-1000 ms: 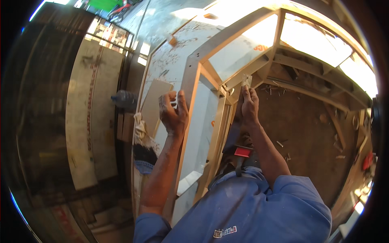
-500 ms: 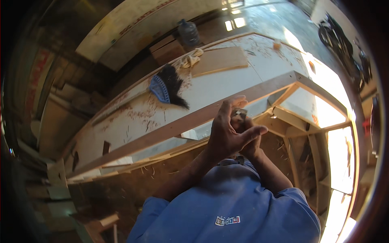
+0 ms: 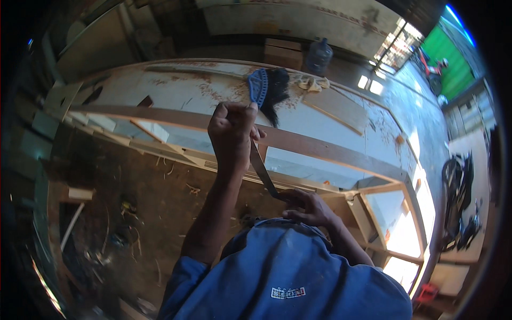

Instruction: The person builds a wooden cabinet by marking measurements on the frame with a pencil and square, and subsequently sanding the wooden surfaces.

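Observation:
A narrow, flat, dark strip (image 3: 263,173) runs slanting between my two hands, its exact kind not clear. My left hand (image 3: 230,130) is raised in a fist around the upper end, in front of the long wooden rail (image 3: 314,150). Lower and to the right, close to my shirt, my right hand (image 3: 310,207) is closed over the other end; its fingers hide whatever lies inside. Just beyond my left fist, a blue brush head with black bristles (image 3: 273,90) rests on the pale panel (image 3: 176,95).
Wood shavings lie scattered over the panel. A thin board (image 3: 336,109) and a crumpled cream cloth (image 3: 313,84) are beyond the brush. A wooden frame (image 3: 397,189) with open bays stands at the right. Farther back are a water jug (image 3: 319,56) and a cardboard box (image 3: 282,55).
My hands were together around a small dark object; now they are apart, left higher, right lower, with the strip stretched between them. My view has turned to the left.

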A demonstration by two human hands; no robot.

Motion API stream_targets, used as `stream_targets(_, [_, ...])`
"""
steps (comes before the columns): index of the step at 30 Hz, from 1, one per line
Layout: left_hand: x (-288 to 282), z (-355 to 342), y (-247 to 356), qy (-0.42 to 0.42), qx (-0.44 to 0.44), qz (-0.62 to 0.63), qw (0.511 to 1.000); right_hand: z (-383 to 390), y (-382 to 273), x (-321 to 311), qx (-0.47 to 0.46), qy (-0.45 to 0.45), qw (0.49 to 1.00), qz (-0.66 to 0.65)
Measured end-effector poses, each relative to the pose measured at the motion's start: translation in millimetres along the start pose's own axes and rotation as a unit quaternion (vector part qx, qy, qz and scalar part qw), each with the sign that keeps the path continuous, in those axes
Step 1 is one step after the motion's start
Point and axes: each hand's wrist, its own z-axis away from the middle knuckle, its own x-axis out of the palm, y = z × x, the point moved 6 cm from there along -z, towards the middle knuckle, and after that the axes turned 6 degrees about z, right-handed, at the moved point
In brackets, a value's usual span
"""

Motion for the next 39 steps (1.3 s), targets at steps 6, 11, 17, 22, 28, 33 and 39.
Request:
stream_targets(6, [-1, 2, -16, 0.075, 0.071, 0.011, 0.995, -5, 39, -30, -0.015, 0.017, 0.996, 0.082])
stream_targets(11, [9, -3, -29, 0.111, 0.066, -0.038, 0.991, -13, 93, -71, -0.053, 0.107, 0.992, -0.034])
stream_targets(17, [16, -17, -24, 0.219, 0.093, -0.009, 0.971, -33, 89, -84, -0.141, 0.154, 0.977, 0.026])
stream_targets(22, [10, -26, -12, 0.294, 0.110, -0.011, 0.949, -45, 80, -84, -0.187, 0.139, 0.967, 0.102])
stream_targets(28, [-4, -33, -10, 0.335, 0.111, -0.004, 0.936, -55, 74, -76, -0.307, 0.205, 0.918, 0.144])
stream_targets(33, [-4, -37, -11, 0.335, 0.118, -0.026, 0.934, -63, 87, -72, -0.292, 0.172, 0.928, 0.155])
stream_targets(39, [1, -45, -14, 0.349, 0.124, -0.054, 0.927, -70, 99, -65, -0.279, 0.166, 0.936, 0.133])
